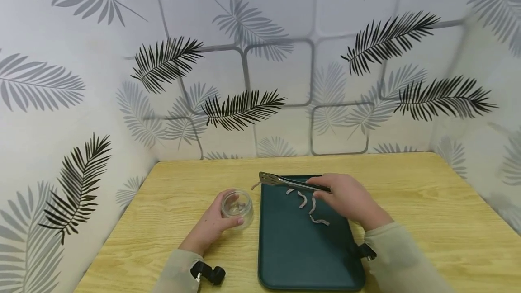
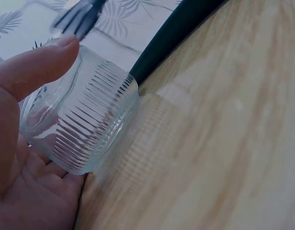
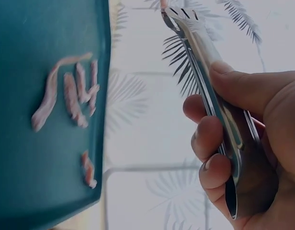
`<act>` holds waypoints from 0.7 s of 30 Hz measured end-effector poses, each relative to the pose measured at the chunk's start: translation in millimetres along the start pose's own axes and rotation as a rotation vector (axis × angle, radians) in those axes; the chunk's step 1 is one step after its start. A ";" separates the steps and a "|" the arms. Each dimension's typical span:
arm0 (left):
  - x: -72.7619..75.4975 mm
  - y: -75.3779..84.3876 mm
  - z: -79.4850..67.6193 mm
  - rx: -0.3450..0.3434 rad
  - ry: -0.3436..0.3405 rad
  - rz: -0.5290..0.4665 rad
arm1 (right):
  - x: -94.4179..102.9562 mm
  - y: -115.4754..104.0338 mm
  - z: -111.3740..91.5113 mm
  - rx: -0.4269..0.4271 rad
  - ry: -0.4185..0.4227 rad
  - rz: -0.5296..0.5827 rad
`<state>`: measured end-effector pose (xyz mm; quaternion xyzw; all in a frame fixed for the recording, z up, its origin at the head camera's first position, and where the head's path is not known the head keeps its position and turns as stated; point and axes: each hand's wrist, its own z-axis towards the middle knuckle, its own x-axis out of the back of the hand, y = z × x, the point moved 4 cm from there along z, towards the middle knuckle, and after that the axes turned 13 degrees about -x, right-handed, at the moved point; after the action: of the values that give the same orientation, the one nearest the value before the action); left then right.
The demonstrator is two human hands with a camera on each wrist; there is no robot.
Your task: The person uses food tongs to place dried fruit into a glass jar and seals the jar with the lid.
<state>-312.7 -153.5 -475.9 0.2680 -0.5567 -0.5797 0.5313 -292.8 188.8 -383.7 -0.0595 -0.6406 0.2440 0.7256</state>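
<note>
My left hand (image 1: pixel 215 218) holds a clear glass jar (image 1: pixel 245 220) with its open mouth facing up, fingers and thumb round its sides. In the left wrist view the ribbed wall of the jar (image 2: pixel 97 115) shows, its base right at the wooden table top. My right hand (image 1: pixel 350 198) grips metal tongs (image 1: pixel 291 181) whose slotted tips point left, near the jar. A thin pinkish strip (image 1: pixel 255 185) hangs from those tips, outside the tray's left edge. Several curved, meat-like strips (image 3: pixel 73 98) lie on the dark green tray (image 1: pixel 305 257), below the tongs.
The tray lies on a light wooden table (image 1: pixel 183 184), to the right of the jar. Walls covered in leaf-patterned paper (image 1: pixel 281 71) rise behind the table and at both sides. A small black camera mount (image 1: pixel 208 273) sits on the left wrist.
</note>
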 end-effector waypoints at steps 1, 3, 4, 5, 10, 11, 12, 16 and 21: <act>0.9 0.4 0.1 0.000 0.007 0.008 | 0.8 -3.8 -0.3 0.012 0.010 0.002; 1.7 1.0 0.1 -0.001 0.013 0.012 | 3.2 -12.0 -2.2 0.032 0.022 0.015; 1.7 0.8 -0.1 -0.001 0.011 0.011 | 4.2 -15.8 -3.6 0.040 0.027 0.021; 1.4 0.6 -0.3 0.000 0.006 0.011 | 4.6 -19.4 -5.2 0.044 0.030 0.024; -0.7 -4.1 -3.3 0.031 -0.008 0.001 | 0.3 -34.0 -13.1 0.065 0.021 0.037; -0.5 -4.9 -3.1 0.035 -0.007 0.002 | -1.3 -36.0 -13.7 0.074 0.024 0.034; -0.4 -5.1 -2.7 0.032 -0.005 0.002 | -2.3 -38.2 -14.0 0.085 0.026 0.033; 0.5 -2.8 -0.1 0.022 -0.004 -0.002 | -3.6 -44.1 -13.8 0.135 0.035 0.026; -0.1 1.3 -0.8 0.016 0.015 0.022 | -2.9 -44.0 -14.2 0.134 0.019 0.020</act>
<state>-311.5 -153.5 -474.9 0.2706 -0.5601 -0.5674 0.5396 -267.1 152.3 -371.3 -0.0193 -0.6153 0.2930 0.7316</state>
